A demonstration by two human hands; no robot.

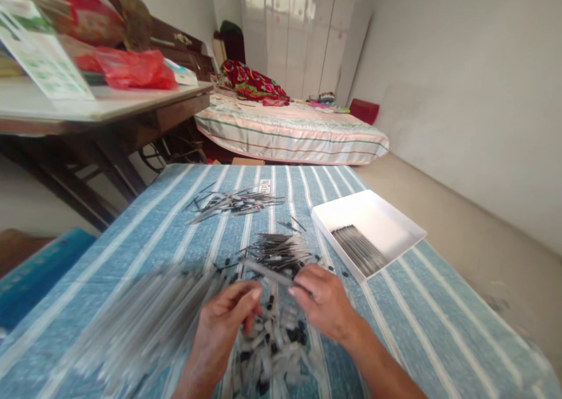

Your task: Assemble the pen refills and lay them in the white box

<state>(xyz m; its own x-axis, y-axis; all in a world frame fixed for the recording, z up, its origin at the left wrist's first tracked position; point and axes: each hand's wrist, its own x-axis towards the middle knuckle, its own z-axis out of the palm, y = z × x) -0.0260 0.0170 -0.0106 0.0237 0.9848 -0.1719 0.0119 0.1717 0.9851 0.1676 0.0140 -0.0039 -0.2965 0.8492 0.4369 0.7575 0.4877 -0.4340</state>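
My right hand (322, 299) grips a translucent grey pen barrel (272, 273), which slants up and to the left over the table. Its far tip is blurred. Thumb and fingers of my left hand (230, 314) are pinched together just left of the barrel; whatever they hold is too small or hidden. Below and between the hands lies a pile of clear pen caps (267, 352) mixed with small black plugs. Dark thin ink refills (276, 249) are heaped just beyond the hands. To the left spreads a large pile of translucent pen barrels (149, 317).
A white open box (395, 226) holding a row of dark pens (357, 249) stands on the right. Another heap of refills (237, 203) lies farther back on the striped cloth (144, 235). A side table (118, 103) with bags is at left, a bed (290, 126) behind.
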